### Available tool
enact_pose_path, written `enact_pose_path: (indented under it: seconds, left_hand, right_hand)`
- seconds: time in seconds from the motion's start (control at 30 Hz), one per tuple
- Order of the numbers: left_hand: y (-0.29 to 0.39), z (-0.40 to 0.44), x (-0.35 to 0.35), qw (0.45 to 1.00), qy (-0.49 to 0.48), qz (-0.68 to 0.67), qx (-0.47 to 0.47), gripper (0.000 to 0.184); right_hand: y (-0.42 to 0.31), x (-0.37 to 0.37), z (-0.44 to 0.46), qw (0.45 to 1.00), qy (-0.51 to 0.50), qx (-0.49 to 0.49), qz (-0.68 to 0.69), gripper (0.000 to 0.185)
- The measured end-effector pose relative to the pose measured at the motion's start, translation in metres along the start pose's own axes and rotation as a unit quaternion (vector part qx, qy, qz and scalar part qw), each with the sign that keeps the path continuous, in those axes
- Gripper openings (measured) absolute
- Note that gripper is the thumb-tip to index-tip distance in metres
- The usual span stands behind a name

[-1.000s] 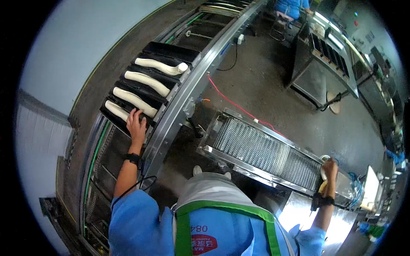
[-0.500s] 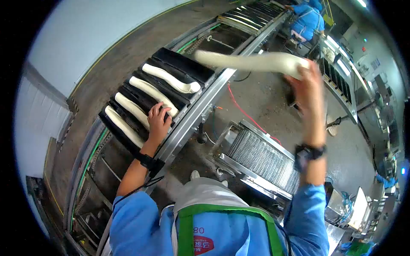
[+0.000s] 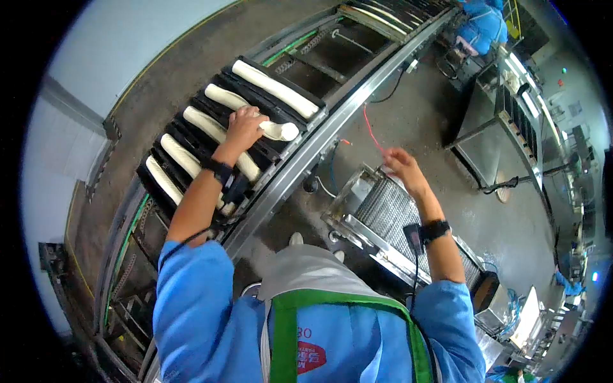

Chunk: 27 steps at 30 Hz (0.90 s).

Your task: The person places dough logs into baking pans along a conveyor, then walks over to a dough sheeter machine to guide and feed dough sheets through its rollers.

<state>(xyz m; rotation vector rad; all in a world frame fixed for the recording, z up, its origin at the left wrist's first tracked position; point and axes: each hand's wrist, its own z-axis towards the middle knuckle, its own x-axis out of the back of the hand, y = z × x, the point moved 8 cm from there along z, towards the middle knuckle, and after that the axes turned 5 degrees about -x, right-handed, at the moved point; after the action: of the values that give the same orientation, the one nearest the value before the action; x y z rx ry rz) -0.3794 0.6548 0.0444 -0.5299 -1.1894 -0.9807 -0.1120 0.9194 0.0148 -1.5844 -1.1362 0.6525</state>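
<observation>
Several white dough strips lie in black trays side by side on the conveyor at the left. My left hand (image 3: 244, 129) rests on the second strip from the top (image 3: 276, 130), whose lower end is bent and bulges at the tray's edge; its fingers are spread over the dough. The topmost tray holds a straight strip (image 3: 274, 87). Below my left hand lies another strip (image 3: 207, 124). My right hand (image 3: 402, 167) is in the air over the upper end of the wire-mesh belt (image 3: 387, 209), fingers apart, holding nothing.
The conveyor's metal rail (image 3: 300, 157) runs diagonally up to more filled trays (image 3: 383, 20). A co-worker in blue (image 3: 483, 29) sits at the top right, near a steel table (image 3: 488, 137) with black trays. A red hose (image 3: 371, 131) lies on the floor.
My right hand has let go of the dough strip, which now lies in the topmost tray, and moved back down. My left hand has moved up to the bent strip.
</observation>
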Motion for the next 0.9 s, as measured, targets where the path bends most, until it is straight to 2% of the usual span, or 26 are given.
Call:
enact_pose_path:
  seconds: [0.07,0.1,0.27,0.33,0.4,0.47,0.53,0.57,0.63,0.67,0.7,0.77,0.8,0.87,0.9]
  left_hand:
    - [-0.003,0.005,-0.042,0.983,-0.178,0.033,-0.012,0.037]
    - [-0.005,0.007,-0.047,0.979,-0.198,0.047,-0.003,0.041]
    - [-0.034,0.016,-0.050,0.971,-0.192,0.143,0.018,0.043]
    - [-0.032,0.017,-0.039,0.961,-0.202,0.185,0.035,0.035]
    - [-0.031,0.005,-0.046,0.969,-0.152,0.194,0.007,0.029]
    - [-0.015,-0.007,-0.059,0.976,-0.184,0.103,-0.058,0.030]
    - [-0.002,-0.033,-0.066,0.952,-0.245,-0.120,-0.140,0.033]
    - [0.000,-0.046,-0.062,0.953,-0.227,-0.102,-0.171,0.033]
    - [0.007,-0.050,-0.051,0.935,-0.298,-0.162,-0.099,0.025]
    - [-0.014,-0.049,-0.061,0.933,-0.320,-0.145,-0.083,0.019]
    - [-0.018,-0.047,-0.064,0.915,-0.321,-0.203,-0.138,0.017]
    - [-0.061,-0.070,-0.073,0.883,-0.337,-0.326,-0.025,0.015]
    - [-0.074,-0.065,-0.076,0.824,-0.299,-0.480,-0.039,0.016]
    - [-0.118,-0.048,-0.080,0.940,-0.202,-0.257,0.093,0.016]
    - [-0.091,-0.039,-0.059,0.972,-0.165,-0.093,0.141,0.017]
  right_hand:
    - [0.040,0.020,-0.022,0.999,0.008,-0.032,-0.009,0.027]
    - [0.059,0.034,-0.034,0.998,0.028,-0.058,-0.007,0.026]
    - [0.121,0.085,-0.093,0.983,0.109,-0.129,0.073,0.025]
    - [0.134,0.100,-0.107,0.972,0.152,-0.154,0.090,0.025]
    - [0.145,0.114,-0.118,0.967,0.172,-0.162,0.097,0.025]
    - [0.152,0.126,-0.125,0.963,0.191,-0.168,0.093,0.026]
    - [0.152,0.122,-0.129,0.963,0.188,-0.166,0.097,0.023]
    - [0.156,0.120,-0.126,0.966,0.181,-0.161,0.093,0.024]
    - [0.160,0.118,-0.119,0.962,0.189,-0.196,0.021,0.025]
    - [0.152,0.117,-0.114,0.963,0.197,-0.185,0.014,0.026]
    - [0.155,0.119,-0.107,0.969,0.180,-0.168,-0.018,0.027]
    - [0.163,0.107,-0.123,0.969,0.181,-0.166,-0.033,0.024]
    - [0.151,0.104,-0.123,0.969,0.179,-0.076,-0.150,0.025]
    - [0.165,0.117,-0.138,0.953,0.212,-0.078,-0.200,0.026]
    - [0.172,0.124,-0.151,0.951,0.225,-0.084,-0.193,0.026]
